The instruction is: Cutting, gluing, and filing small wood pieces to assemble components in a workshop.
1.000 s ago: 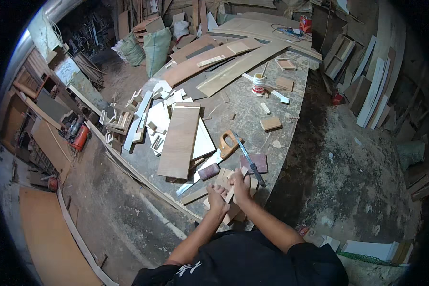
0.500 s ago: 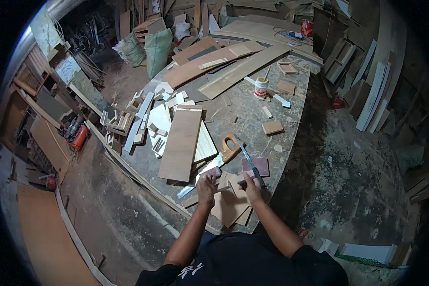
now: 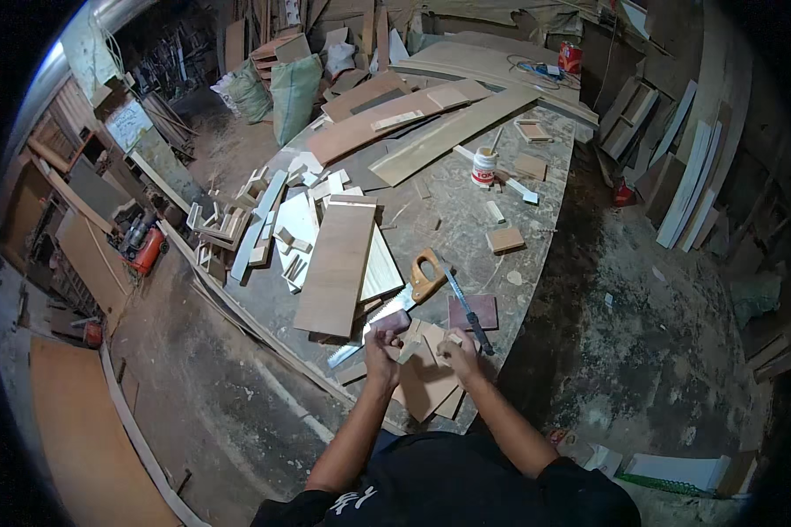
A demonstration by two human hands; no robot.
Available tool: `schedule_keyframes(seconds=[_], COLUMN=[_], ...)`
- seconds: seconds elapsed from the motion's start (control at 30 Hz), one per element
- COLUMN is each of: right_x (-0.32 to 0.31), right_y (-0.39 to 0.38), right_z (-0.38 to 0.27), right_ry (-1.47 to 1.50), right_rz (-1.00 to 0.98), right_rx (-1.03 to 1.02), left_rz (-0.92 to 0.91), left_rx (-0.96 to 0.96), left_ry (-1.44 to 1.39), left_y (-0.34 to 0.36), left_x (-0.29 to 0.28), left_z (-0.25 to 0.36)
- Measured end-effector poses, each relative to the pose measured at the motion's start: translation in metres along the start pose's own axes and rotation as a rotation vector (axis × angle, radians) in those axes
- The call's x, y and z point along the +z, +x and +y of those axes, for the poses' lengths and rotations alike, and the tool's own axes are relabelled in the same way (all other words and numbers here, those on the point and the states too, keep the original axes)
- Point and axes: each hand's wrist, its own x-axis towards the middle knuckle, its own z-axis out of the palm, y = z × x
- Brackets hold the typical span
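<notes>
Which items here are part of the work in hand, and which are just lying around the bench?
In hand:
left hand on a dark reddish block
right hand on a small wood piece
thin plywood pieces beneath

Lying about:
handsaw
long brown board
white pot
green sack

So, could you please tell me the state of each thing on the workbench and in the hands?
Left hand: gripping a small dark reddish block.
Right hand: holding a small pale wooden piece.
Orange-handled handsaw: lying flat, untouched.
Long brown plywood board: lying flat on the workbench.
White glue tub: upright.
</notes>
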Motion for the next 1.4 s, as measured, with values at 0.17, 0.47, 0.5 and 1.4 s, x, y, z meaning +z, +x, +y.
schedule_keyframes(seconds=[0.17,0.47,0.5,1.4], right_x=[0.014,0.032,0.033,0.046], right_y=[-0.012,-0.011,-0.013,-0.018], right_z=[-0.008,-0.003,-0.006,-0.044], right_ry=[-0.393,-0.446,-0.446,-0.286], right_rz=[-0.189,-0.127,-0.13,-0.179], right_rx=[-0.045,-0.247,-0.245,-0.25], left_rz=[0.02,-0.151,-0.172,-0.23], left_rx=[0.078,0.261,0.31,0.258], left_ry=[0.261,0.487,0.528,0.215], left_y=[-0.02,-0.034,-0.034,-0.049], left_x=[0.023,0.029,0.029,0.061], left_z=[-0.002,0.001,0.0,0.002])
